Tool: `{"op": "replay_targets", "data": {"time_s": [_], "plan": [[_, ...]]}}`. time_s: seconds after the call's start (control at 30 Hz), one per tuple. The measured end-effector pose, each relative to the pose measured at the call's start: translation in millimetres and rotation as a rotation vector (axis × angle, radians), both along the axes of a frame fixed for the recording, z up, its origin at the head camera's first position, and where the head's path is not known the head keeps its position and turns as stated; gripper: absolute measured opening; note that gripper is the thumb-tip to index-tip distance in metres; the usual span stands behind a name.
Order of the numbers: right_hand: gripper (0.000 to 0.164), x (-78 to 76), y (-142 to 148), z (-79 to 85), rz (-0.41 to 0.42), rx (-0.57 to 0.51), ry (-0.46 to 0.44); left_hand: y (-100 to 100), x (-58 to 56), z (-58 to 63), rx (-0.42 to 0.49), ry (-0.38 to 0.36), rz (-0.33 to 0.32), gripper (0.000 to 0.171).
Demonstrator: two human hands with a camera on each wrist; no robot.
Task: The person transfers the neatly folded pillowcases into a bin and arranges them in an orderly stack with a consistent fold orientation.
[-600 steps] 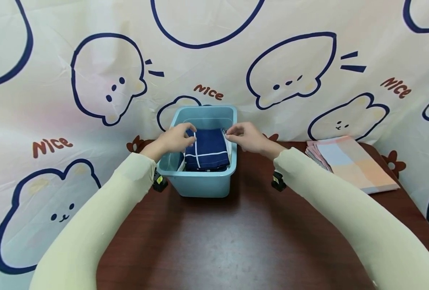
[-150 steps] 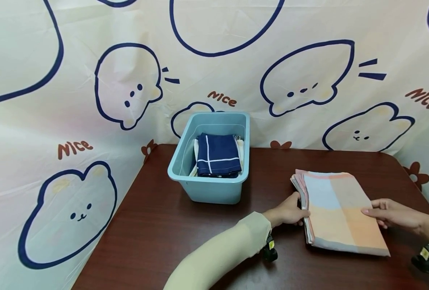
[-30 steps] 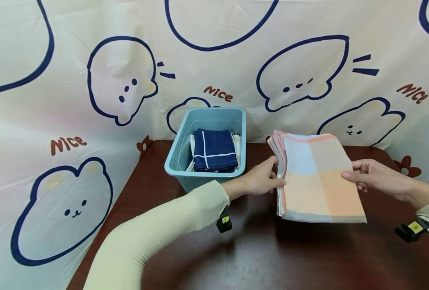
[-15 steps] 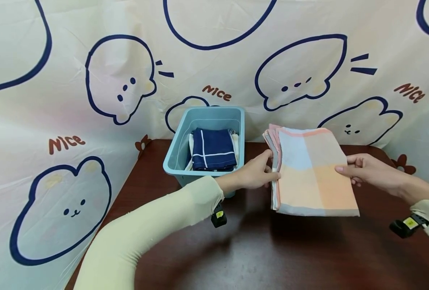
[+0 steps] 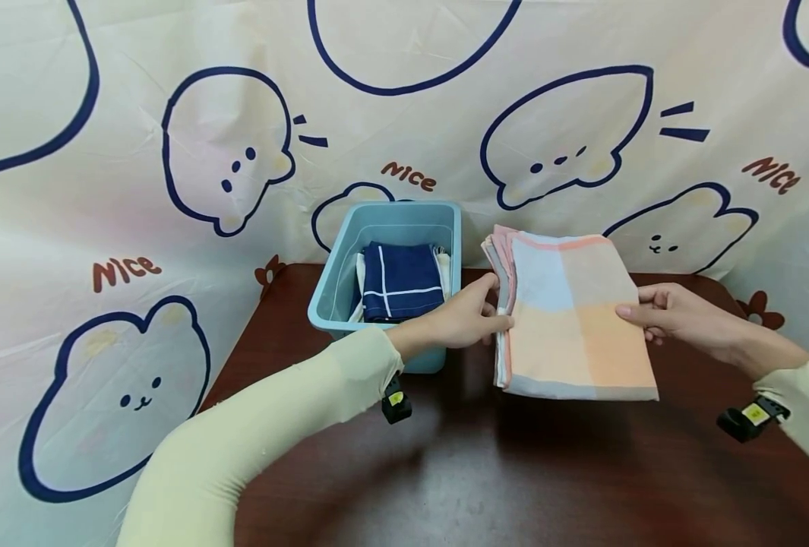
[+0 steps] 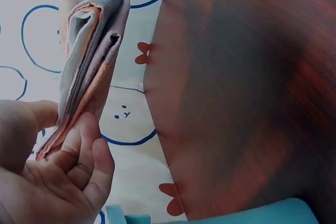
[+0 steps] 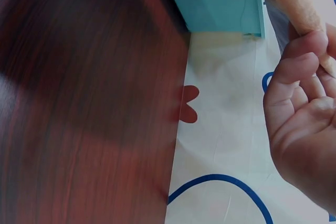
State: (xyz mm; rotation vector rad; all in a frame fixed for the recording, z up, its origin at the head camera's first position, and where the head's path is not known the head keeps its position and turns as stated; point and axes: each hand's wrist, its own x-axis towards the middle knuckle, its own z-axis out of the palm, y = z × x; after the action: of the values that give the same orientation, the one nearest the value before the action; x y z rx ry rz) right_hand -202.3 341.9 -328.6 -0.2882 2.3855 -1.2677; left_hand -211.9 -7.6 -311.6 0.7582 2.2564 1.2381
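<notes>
A folded checked cloth [image 5: 575,311] in peach, pale blue and grey is held above the table between both hands. My left hand [image 5: 469,313] pinches its layered left edge, thumb on top and fingers beneath. At the opposite edge my right hand [image 5: 684,319] grips the cloth, its thumb lying on the upper face. The left wrist view shows the stacked folds [image 6: 92,56] between thumb and fingers. To the left stands a light-blue plastic bin [image 5: 318,311], with a folded navy cloth [image 5: 404,281] with white lines inside, on top of cream fabric.
The dark reddish-brown wooden table [image 5: 445,471] runs under everything. A pale printed sheet [image 5: 349,129] with blue outlines and "Nice" lettering hangs behind the table and along its left side. The bin stands near the table's back edge.
Twenty seconds ago both hands were at the bin and the checked cloth lay at the right. Both hands have since gripped it, lifted it and carried it left toward the bin.
</notes>
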Motion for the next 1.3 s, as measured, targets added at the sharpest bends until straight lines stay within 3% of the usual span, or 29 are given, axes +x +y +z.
{"op": "replay_targets", "data": {"time_s": [0.47,1.3], "plan": [[0.019,-4.3,-14,0.9,0.009,-0.077,0.015,-18,-0.1,9.8,0.016,-0.008,0.000,0.034],[0.025,-13.8,-46,16.6,0.027,-0.057,0.014,-47,-9.6,23.8,-0.016,-0.034,0.016,0.028]]}}
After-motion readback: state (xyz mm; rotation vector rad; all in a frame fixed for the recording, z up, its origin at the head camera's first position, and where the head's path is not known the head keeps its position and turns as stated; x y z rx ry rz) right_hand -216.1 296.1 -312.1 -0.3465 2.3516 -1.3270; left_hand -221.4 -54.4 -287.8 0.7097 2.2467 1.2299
